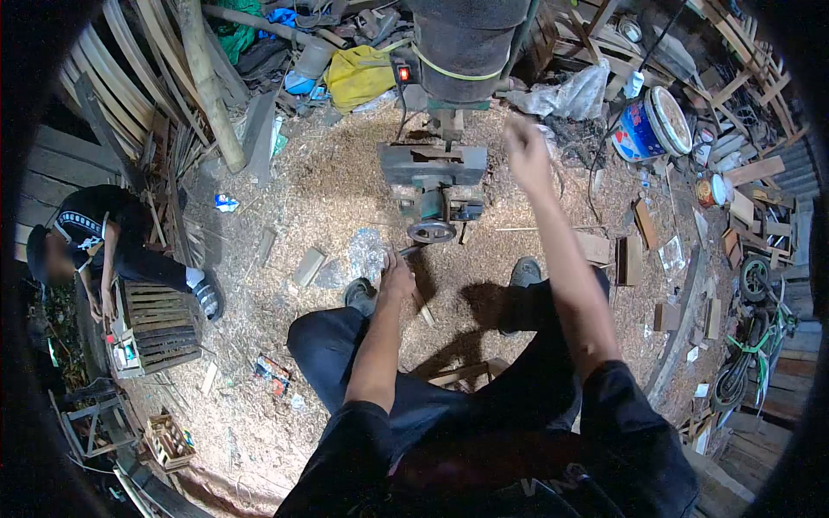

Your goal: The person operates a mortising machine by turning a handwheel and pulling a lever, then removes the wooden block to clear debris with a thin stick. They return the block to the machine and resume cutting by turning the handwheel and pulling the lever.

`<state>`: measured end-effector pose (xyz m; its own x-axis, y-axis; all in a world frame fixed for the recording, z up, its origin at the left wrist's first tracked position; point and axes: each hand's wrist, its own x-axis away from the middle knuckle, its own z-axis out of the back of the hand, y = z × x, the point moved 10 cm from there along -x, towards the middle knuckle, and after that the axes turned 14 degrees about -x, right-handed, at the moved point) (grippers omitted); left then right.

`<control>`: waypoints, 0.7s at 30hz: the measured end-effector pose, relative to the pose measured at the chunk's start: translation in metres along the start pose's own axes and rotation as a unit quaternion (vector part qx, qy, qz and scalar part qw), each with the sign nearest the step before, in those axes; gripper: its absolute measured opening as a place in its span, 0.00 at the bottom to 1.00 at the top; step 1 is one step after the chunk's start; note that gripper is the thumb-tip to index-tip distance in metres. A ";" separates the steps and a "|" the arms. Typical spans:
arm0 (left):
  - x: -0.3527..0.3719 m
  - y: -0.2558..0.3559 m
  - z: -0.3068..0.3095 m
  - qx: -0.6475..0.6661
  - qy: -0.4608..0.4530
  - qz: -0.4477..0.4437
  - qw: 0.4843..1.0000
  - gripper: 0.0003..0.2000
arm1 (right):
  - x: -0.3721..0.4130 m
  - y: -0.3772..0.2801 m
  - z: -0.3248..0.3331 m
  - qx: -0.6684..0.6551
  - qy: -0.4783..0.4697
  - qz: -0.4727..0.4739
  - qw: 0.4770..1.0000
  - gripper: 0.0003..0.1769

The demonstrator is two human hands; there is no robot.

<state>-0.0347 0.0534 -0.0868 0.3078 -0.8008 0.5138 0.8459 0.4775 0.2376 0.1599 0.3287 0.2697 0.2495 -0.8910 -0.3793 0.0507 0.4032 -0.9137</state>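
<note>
A dark machine with a chuck [449, 125] stands before me, its vise [434, 164] and handwheel [431, 230] below the chuck. A piece of wood [436, 154] lies in the vise. My left hand [398, 278] is closed around the end of a dark rod handle [413, 249] left of the handwheel. A thin wooden stick [424, 312] shows just below that hand. My right hand [528, 154] is raised to the right of the chuck, smeared by motion; I cannot tell whether it holds anything.
Wood shavings cover the ground, with wood blocks [308, 267] lying about. A seated person [99, 233] is at the left beside a slatted wooden crate [160, 324]. A paint bucket [635, 129], a green motorbike [756, 337] and stacked boards stand at the right. A yellow sack [358, 78] lies behind.
</note>
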 end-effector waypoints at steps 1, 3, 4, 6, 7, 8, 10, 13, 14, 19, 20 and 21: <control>0.003 -0.001 0.000 -0.018 -0.007 0.000 1.000 0.47 | 0.027 0.060 -0.006 0.052 0.002 -0.011 0.999 0.15; 0.014 -0.003 0.002 -0.053 -0.022 0.003 0.998 0.48 | 0.089 0.092 -0.035 0.080 -0.128 -0.161 0.975 0.15; 0.011 -0.013 -0.008 -0.046 -0.041 0.008 0.998 0.48 | 0.116 0.112 -0.050 0.127 -0.190 -0.205 0.952 0.16; -0.008 -0.023 -0.020 -0.030 -0.060 0.014 0.998 0.48 | 0.141 0.103 -0.077 0.039 -0.238 -0.220 0.945 0.15; -0.017 -0.020 -0.018 -0.022 -0.062 0.019 0.998 0.48 | 0.133 0.099 -0.078 0.058 -0.232 -0.195 0.951 0.14; -0.019 -0.019 -0.020 -0.012 -0.059 0.033 0.998 0.48 | 0.131 0.095 -0.077 0.076 -0.230 -0.174 0.955 0.14; 0.001 -0.005 0.006 -0.033 0.024 0.040 0.998 0.42 | 0.128 0.079 -0.072 0.141 -0.244 -0.143 0.949 0.14; 0.007 0.015 0.076 0.070 0.217 0.011 0.974 0.25 | 0.102 0.098 -0.051 0.133 -0.208 -0.182 0.952 0.14; 0.009 0.017 0.094 0.089 0.336 -0.025 0.937 0.18 | 0.090 0.097 -0.040 0.109 -0.169 -0.186 0.962 0.14; 0.069 0.068 0.261 0.274 0.473 -0.132 0.827 0.11 | -0.007 0.046 0.004 0.061 -0.052 -0.123 0.989 0.17; 0.083 0.086 0.298 0.254 0.498 -0.164 0.813 0.12 | -0.031 0.023 0.012 0.047 -0.003 -0.024 0.999 0.16; 0.098 0.106 0.338 0.233 0.524 -0.199 0.795 0.13 | -0.053 -0.004 0.020 0.033 0.048 0.080 0.995 0.16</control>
<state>-0.0617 0.1474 0.2671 0.4569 -0.6674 -0.5880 0.7889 -0.0012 0.6145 0.1662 0.3783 0.2960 0.1662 -0.8291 -0.5338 0.0821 0.5511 -0.8304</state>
